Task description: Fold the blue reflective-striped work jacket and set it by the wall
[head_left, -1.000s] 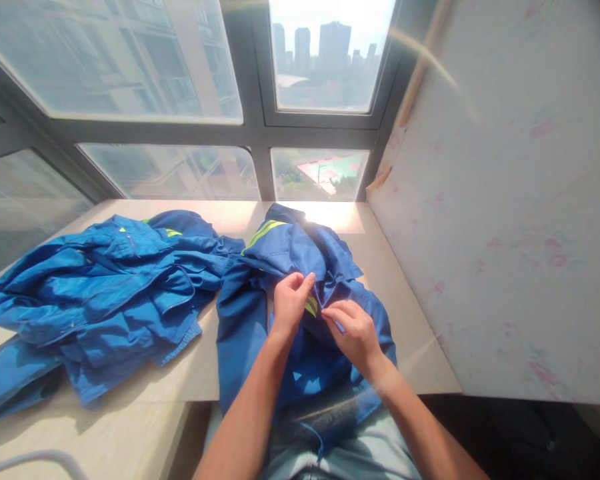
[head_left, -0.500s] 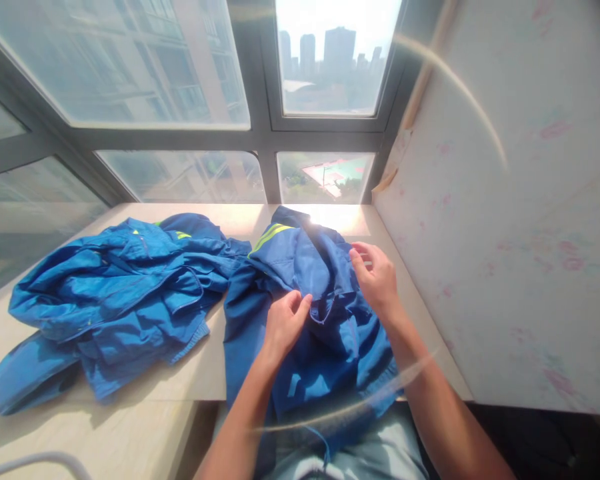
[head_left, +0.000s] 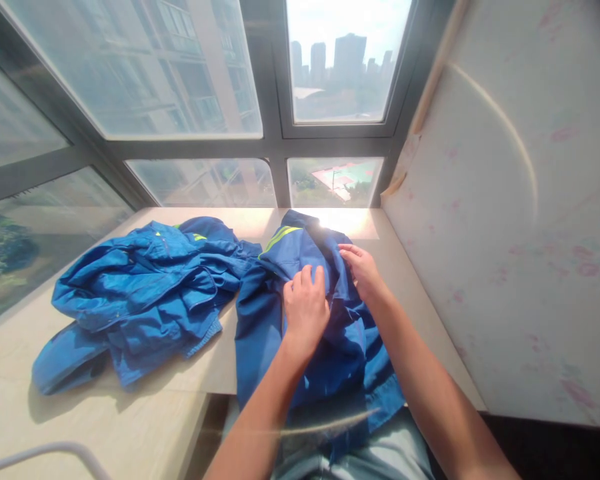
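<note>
A blue jacket [head_left: 265,333] with yellow-green stripes lies on the pale sill in front of me, its lower part hanging over the front edge. My left hand [head_left: 306,303] rests on its upper middle, back up, fingers bent a little and apart on the cloth. To the right, my right hand [head_left: 363,270] is at the jacket's collar area, with the thumb and fingers closed on the edge of the fabric. A second blue garment [head_left: 145,287] lies crumpled on the left, its right end touching the jacket.
Grey window frames [head_left: 275,148] rise behind the sill [head_left: 420,300]. A floral-patterned wall [head_left: 530,233] stands on the right. At the lower left, a grey curved tube [head_left: 55,448] crosses the surface.
My left hand has moved up and forward onto the jacket, its fingers now spread. My right hand has shifted slightly left onto the fabric edge. The view has turned a little to the left.
</note>
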`<state>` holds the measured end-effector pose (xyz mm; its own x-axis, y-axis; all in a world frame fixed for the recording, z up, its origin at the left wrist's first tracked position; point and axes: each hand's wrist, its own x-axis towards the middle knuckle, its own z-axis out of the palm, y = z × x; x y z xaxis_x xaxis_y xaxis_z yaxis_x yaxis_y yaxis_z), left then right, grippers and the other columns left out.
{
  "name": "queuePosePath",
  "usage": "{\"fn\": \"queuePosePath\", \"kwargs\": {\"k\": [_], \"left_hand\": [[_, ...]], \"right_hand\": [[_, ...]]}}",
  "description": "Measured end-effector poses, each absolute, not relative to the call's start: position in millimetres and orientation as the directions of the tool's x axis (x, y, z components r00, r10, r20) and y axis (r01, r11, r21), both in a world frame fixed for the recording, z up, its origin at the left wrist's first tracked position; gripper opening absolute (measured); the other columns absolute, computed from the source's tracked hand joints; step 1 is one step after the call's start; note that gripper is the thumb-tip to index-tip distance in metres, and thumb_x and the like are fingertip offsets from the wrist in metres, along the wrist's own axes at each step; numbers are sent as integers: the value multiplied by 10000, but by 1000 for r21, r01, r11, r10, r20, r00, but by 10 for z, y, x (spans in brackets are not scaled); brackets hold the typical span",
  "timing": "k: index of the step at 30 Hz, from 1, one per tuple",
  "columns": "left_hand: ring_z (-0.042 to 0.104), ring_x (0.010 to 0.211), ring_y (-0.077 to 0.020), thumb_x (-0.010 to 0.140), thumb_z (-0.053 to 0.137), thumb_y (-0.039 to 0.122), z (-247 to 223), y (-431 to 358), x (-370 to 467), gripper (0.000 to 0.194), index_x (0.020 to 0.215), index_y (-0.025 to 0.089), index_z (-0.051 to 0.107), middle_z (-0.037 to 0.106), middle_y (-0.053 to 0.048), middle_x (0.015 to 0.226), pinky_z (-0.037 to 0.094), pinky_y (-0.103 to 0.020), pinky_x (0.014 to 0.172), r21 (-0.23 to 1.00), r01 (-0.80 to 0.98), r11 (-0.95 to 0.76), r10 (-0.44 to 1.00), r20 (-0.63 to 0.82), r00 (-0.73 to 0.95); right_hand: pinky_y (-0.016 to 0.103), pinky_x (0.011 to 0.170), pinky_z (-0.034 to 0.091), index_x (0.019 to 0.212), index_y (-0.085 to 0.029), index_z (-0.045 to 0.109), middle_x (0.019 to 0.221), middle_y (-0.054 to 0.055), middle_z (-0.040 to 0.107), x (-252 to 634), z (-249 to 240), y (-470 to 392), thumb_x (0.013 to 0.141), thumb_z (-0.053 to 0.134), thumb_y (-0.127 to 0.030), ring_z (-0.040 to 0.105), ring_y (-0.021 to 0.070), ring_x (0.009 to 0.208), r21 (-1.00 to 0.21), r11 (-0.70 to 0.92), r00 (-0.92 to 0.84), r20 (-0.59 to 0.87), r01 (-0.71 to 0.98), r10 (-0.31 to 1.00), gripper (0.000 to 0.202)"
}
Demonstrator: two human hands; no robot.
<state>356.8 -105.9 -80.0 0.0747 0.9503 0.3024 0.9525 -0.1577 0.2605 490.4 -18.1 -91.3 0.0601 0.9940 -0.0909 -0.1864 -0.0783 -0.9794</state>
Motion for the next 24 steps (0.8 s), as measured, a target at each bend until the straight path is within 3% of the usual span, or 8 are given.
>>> {"fn": "queuePosePath", "kwargs": {"k": [4,8,11,13,15,18,21,24], "left_hand": [[646,1064,-255,830,618,159,-869,-843,3511,435,1259,220,650,676,-89,1242,478,-348,962,594,796,-118,946,311,-92],[696,868,-216,891,635,303,-892,-728,3269,169,947,179,735,742,-59,907,533,-319,878,984,166,-60,880,131,-457],[729,858,-223,876,637,228,-929,-742,3022,161,986,141,716,755,-81,898,585,-351,844,848,-527,50,889,-279,-364],[745,880,-235,880,592,148,-994,-796,2877,199,1041,128,707,765,-105,943,610,-375,834,663,-736,142,885,-418,-206],[750,885,-242,862,577,82,-1097,-866,2775,234,1048,130,710,769,-111,951,624,-365,807,618,-765,182,877,-454,-159],[740,868,-231,844,621,89,-1269,-936,2694,199,1006,145,723,769,-91,919,615,-318,756,741,-655,147,875,-406,-263],[706,867,-219,911,634,306,-1340,-920,2642,201,1017,160,724,758,-69,940,569,-298,727,951,-305,58,886,-190,-424],[662,832,-222,856,700,455,-1249,-854,2576,324,1045,193,729,724,-37,848,505,-291,721,990,137,31,896,33,-442]], "right_hand": [[255,517,463,942,-216,699,699,-30,695,4956,-862,-254,644,712,-374,616,158,600,-946,-110,39,-127,-304,991,338],[246,536,472,890,-230,689,686,-43,684,5083,-874,-232,640,727,-302,604,143,605,-895,-139,19,-162,-424,987,262],[237,550,483,783,-224,637,680,-45,664,5179,-906,-194,653,694,-253,583,125,601,-839,-174,-42,-178,-516,983,145],[237,539,483,736,-222,594,653,-43,642,5220,-930,-177,680,668,-252,570,120,580,-808,-208,-45,-220,-551,974,97],[239,521,477,718,-221,572,623,-40,623,5243,-954,-170,700,652,-257,556,118,550,-783,-247,-39,-274,-570,961,90],[231,456,410,689,-212,570,563,-41,579,5252,-979,-175,701,659,-273,495,104,478,-767,-329,-117,-320,-551,940,109],[219,428,323,746,-207,627,572,-46,587,5244,-984,-182,704,700,-330,446,90,462,-815,-331,-118,-314,-476,942,149],[220,451,294,881,-233,684,641,-53,625,5240,-982,-159,696,734,-374,452,97,512,-916,-234,-5,-246,-327,969,237]]}}
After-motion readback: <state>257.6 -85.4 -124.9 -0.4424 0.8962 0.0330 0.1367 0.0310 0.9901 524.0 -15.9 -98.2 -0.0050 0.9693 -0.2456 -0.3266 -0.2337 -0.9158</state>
